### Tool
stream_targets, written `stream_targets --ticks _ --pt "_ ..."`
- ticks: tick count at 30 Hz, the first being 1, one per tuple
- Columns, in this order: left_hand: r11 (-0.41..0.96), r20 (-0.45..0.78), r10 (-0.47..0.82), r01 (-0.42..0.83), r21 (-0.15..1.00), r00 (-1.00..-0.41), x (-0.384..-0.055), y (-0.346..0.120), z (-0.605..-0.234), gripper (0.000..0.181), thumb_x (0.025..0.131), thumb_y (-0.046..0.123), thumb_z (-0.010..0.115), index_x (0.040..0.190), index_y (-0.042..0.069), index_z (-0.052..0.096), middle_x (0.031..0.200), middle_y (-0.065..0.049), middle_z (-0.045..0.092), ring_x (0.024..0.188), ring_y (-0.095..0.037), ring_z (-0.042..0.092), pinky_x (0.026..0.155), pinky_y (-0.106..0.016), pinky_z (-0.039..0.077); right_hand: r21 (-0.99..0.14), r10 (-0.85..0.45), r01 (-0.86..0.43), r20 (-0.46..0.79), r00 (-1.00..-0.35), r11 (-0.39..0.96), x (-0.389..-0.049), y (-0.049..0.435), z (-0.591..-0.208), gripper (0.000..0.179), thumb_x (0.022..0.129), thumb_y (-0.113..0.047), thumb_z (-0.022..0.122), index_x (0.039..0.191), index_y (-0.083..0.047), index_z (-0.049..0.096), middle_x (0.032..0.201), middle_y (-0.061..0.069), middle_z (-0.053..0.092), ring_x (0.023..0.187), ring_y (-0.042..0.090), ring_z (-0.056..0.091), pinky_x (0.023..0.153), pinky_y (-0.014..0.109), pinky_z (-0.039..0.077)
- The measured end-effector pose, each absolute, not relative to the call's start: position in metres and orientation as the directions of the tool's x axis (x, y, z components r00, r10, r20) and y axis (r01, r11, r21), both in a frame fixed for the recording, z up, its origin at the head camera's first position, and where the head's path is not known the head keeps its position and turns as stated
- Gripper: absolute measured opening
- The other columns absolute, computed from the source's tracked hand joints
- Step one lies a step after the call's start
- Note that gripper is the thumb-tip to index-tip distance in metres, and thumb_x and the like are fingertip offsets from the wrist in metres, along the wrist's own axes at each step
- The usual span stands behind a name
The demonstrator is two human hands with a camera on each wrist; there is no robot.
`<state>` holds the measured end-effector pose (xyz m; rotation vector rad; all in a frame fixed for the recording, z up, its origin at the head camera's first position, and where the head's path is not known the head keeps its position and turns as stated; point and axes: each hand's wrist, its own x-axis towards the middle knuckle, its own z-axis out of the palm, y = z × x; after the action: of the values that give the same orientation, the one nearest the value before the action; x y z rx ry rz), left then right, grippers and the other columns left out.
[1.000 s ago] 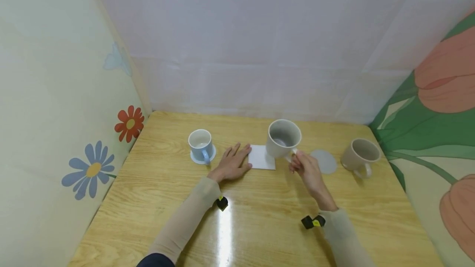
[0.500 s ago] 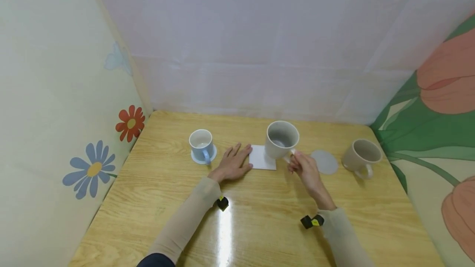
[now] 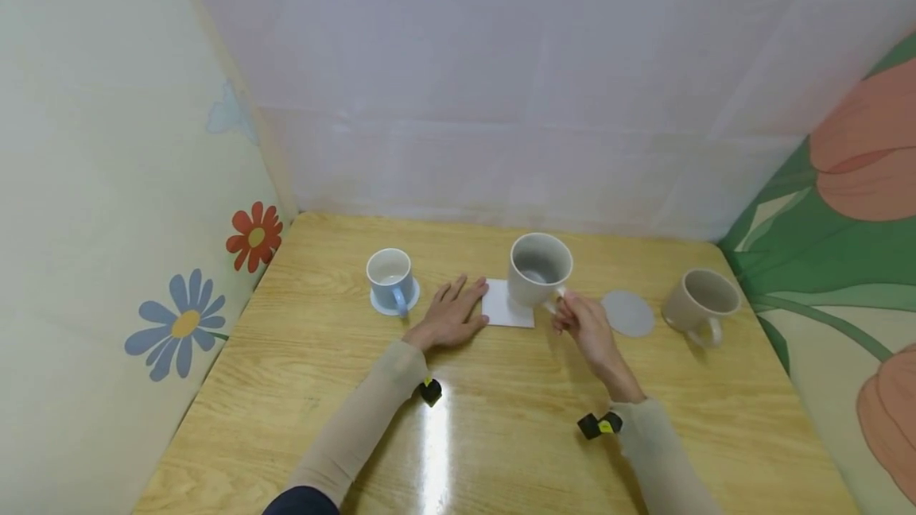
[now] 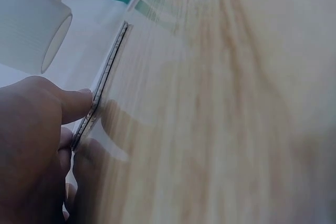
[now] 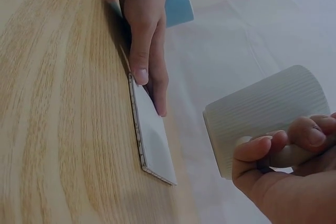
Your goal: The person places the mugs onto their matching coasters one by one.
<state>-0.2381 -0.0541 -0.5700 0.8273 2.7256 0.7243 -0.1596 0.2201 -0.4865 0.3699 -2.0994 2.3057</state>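
My right hand [image 3: 587, 332] grips a ribbed white mug [image 5: 268, 114] by its handle, fingers curled round it. The mug hangs upright above the table, overlapping the right part of a square white coaster [image 3: 498, 306] in the head view; the right wrist view shows a gap between its base and the coaster. Palm down on the table lies my left hand [image 3: 449, 318], fingers spread, with the thumb and fingertips at the coaster's left edge. In the left wrist view the thumb [image 4: 79, 103] meets the coaster's side [image 4: 105, 72].
A small blue mug [image 3: 390, 276] stands on a round pale coaster [image 3: 382, 310] at the left. To the right, a round grey coaster [image 3: 630, 315] lies flat, with a beige mug [image 3: 697, 300] beyond it. A white sheet [image 3: 458, 102] hangs behind the wooden table [image 3: 515, 435].
My right hand has carried the white mug slightly to the left over the square coaster. The left hand keeps its place at the coaster's edge.
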Motion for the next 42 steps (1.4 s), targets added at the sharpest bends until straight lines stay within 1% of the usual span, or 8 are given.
stream_targets --ticks 9,13,19,22,25,29,35,42 --pt "0.731 -0.048 0.561 0.467 0.497 -0.826 -0.238 -0.054 -0.572 0.072 0.11 0.05 0.044 0.172 0.02 0.023 0.18 0.005 0.015 0.168 -0.031 0.003 0.136 -0.052 -0.001 -0.983 -0.152 -0.145 0.162 -0.975 -0.117 -0.163 0.217 -0.493 0.05 0.118 -0.016 0.031 0.079 0.016 0.029 0.074 0.005 0.04 0.067 0.018 0.044 0.063 0.027 0.046" --pt "0.732 -0.048 0.56 0.467 0.495 -0.827 -0.239 -0.054 -0.573 0.072 0.11 0.05 0.045 0.172 0.02 0.024 0.18 0.005 0.016 0.168 -0.031 0.004 0.136 -0.052 -0.001 -0.984 -0.144 -0.134 0.15 -0.978 -0.115 -0.163 0.215 -0.494 0.049 0.118 -0.018 0.032 0.077 0.01 0.033 0.074 0.005 0.04 0.068 0.017 0.045 0.063 0.027 0.047" --pt "0.738 -0.056 0.563 0.471 0.483 -0.825 -0.241 -0.053 -0.576 0.073 0.11 0.052 0.043 0.172 0.021 0.022 0.18 0.007 0.015 0.168 -0.03 0.003 0.136 -0.052 0.0 -0.987 -0.146 -0.126 0.14 -0.979 -0.103 -0.164 0.214 -0.495 0.046 0.118 -0.018 0.031 0.077 0.001 0.038 0.074 0.006 0.039 0.068 0.016 0.045 0.063 0.027 0.046" --pt "0.723 -0.037 0.567 0.475 0.501 -0.823 -0.241 -0.053 -0.578 0.073 0.11 0.05 0.045 0.172 0.019 0.024 0.18 0.004 0.017 0.168 -0.032 0.005 0.136 -0.054 0.001 -0.987 -0.142 -0.12 0.134 -0.981 -0.106 -0.165 0.213 -0.495 0.046 0.118 -0.018 0.031 0.077 0.0 0.039 0.075 0.006 0.039 0.068 0.015 0.045 0.063 0.027 0.046" --pt "0.723 -0.024 0.567 0.483 0.494 -0.823 -0.241 -0.054 -0.579 0.072 0.11 0.049 0.046 0.171 0.018 0.025 0.18 0.003 0.019 0.168 -0.033 0.006 0.135 -0.055 0.002 -0.987 -0.136 -0.109 0.124 -0.983 -0.116 -0.165 0.211 -0.496 0.045 0.118 -0.017 0.031 0.077 0.002 0.038 0.074 0.005 0.039 0.068 0.015 0.045 0.063 0.027 0.046" --pt "0.733 -0.021 0.564 0.489 0.474 -0.825 -0.242 -0.054 -0.579 0.073 0.109 0.051 0.045 0.172 0.019 0.025 0.18 0.004 0.018 0.168 -0.032 0.006 0.136 -0.054 0.002 -0.988 -0.13 -0.098 0.114 -0.985 -0.12 -0.165 0.209 -0.497 0.045 0.118 -0.017 0.03 0.077 0.002 0.037 0.074 0.003 0.039 0.068 0.015 0.045 0.064 0.026 0.046" --pt "0.732 -0.024 0.561 0.482 0.481 -0.828 -0.243 -0.054 -0.577 0.073 0.11 0.051 0.044 0.172 0.02 0.023 0.18 0.005 0.017 0.168 -0.031 0.006 0.136 -0.052 0.001 -0.989 -0.127 -0.078 0.094 -0.987 -0.129 -0.166 0.207 -0.499 0.045 0.118 -0.018 0.031 0.077 -0.001 0.038 0.074 0.002 0.04 0.069 0.014 0.045 0.065 0.027 0.046" --pt "0.747 -0.053 0.558 0.474 0.466 -0.828 -0.242 -0.054 -0.577 0.073 0.11 0.052 0.043 0.173 0.021 0.02 0.18 0.007 0.014 0.168 -0.03 0.004 0.136 -0.05 -0.001 -0.991 -0.117 -0.059 0.074 -0.99 -0.122 -0.167 0.205 -0.501 0.044 0.118 -0.019 0.032 0.078 -0.003 0.039 0.075 0.002 0.04 0.07 0.015 0.045 0.065 0.027 0.047"
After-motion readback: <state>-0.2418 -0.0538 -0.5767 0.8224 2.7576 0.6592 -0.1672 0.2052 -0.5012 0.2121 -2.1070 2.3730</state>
